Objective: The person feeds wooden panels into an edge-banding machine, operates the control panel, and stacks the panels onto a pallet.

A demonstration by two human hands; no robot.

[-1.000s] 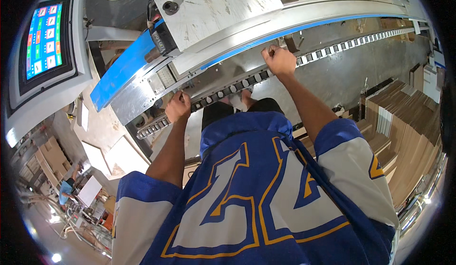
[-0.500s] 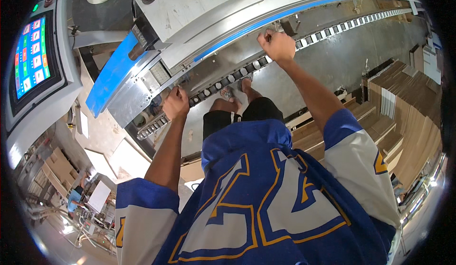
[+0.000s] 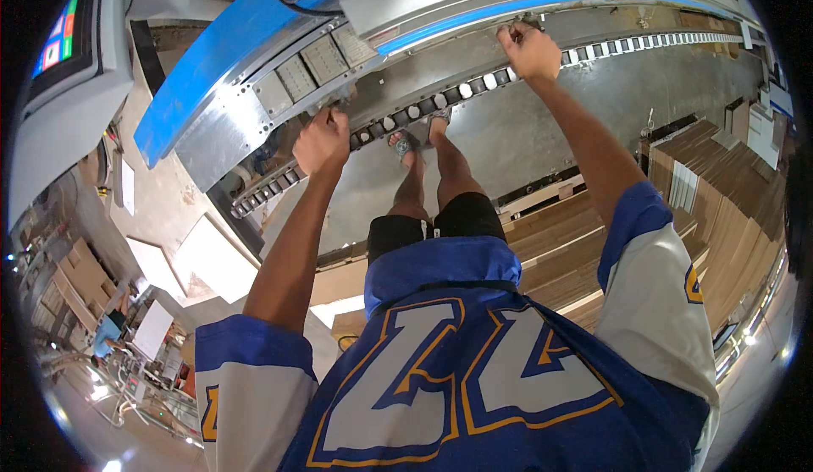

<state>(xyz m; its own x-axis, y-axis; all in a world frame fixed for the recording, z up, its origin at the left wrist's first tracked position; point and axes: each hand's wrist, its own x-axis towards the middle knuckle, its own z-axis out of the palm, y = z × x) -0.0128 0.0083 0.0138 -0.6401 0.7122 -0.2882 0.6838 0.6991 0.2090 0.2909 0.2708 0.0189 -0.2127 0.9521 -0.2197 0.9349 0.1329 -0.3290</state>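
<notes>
My left hand (image 3: 323,140) is closed in a curl against the underside of the machine's metal frame, close to the roller strip (image 3: 412,111). Above that hand is a silver end section with square plates (image 3: 296,77). Farther right, my right hand (image 3: 532,52) has its fingers bent together at the lower edge of the long machine bed (image 3: 474,2), beside a dark metal fitting (image 3: 533,21). Whatever the fingers of either hand grip is hidden or too small to name. Both arms are stretched forward, well apart.
A control screen (image 3: 58,38) stands at the far left beside a curved blue cover (image 3: 199,61). Stacked wood-coloured boards (image 3: 720,193) lie to the right, with more boards (image 3: 559,256) behind my legs. White panels (image 3: 216,260) are on the left.
My view has shifted, so the machine and both hands appear higher and the screen is largely cut off. More of my legs shows. Both hands stay closed by the machine's edge.
</notes>
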